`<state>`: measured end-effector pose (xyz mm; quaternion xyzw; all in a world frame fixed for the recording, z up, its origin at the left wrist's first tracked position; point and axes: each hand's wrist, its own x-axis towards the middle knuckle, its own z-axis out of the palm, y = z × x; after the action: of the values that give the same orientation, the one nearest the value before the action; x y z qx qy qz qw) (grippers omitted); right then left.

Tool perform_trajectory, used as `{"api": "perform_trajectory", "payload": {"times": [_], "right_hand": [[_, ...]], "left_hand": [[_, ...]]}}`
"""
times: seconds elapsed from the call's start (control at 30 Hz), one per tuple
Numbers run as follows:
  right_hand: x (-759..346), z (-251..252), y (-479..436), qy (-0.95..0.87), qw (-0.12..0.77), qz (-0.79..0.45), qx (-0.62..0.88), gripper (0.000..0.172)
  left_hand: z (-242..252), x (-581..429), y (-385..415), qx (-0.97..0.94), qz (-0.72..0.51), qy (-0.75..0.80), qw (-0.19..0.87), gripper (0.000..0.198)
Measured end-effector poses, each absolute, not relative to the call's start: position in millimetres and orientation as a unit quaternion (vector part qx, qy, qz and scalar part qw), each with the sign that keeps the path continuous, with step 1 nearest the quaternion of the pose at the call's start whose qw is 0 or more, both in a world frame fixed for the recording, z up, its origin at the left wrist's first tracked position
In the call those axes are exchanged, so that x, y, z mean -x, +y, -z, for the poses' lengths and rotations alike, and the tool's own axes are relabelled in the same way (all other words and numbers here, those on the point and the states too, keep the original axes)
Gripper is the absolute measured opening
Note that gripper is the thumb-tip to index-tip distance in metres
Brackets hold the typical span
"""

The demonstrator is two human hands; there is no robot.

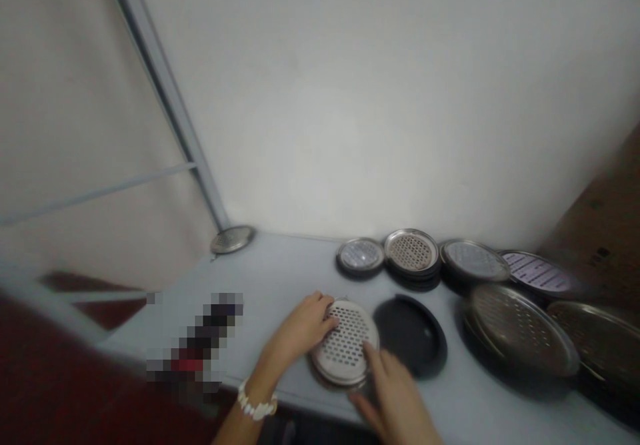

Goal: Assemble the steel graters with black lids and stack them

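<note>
A round metal grater [345,341] with rows of slotted holes lies over the grey table near its front edge, with another rim showing beneath it. My left hand [313,328] grips its upper left rim, thumb on the top face. At the lower right rim, my right hand [393,385] holds the same grater, fingers on the edge and thumb low beside it. Just right of it sits a shallow round black bowl [413,335].
Stacked round graters [413,253] and labelled round pieces [360,255] line the wall side. Larger graters [525,328] stand on the right, by a brown carton [600,231]. One grater [233,239] lies at the far left corner near a metal post [170,98]. A pixelated patch covers the left front.
</note>
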<state>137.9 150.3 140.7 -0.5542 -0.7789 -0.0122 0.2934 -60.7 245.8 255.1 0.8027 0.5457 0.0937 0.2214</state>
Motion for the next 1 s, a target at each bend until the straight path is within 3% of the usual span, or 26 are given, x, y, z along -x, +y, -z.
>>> {"api": "perform_trajectory", "payload": {"times": [0.77,0.9,1.0], "right_hand": [[-138,-177,145,-0.797,0.292,-0.042,0.527,0.058],[-162,-197,152,-0.790,0.313,-0.051,0.525,0.040],[-193,-207,165,-0.733,0.333,0.019,0.592,0.033]], "left_hand": [[-255,73,250,-0.769,-0.071,0.598,0.214,0.038],[-244,80,256,-0.755,-0.098,0.593,0.260,0.052],[-236,85,262,-0.747,-0.129,0.573,0.311,0.068]]}}
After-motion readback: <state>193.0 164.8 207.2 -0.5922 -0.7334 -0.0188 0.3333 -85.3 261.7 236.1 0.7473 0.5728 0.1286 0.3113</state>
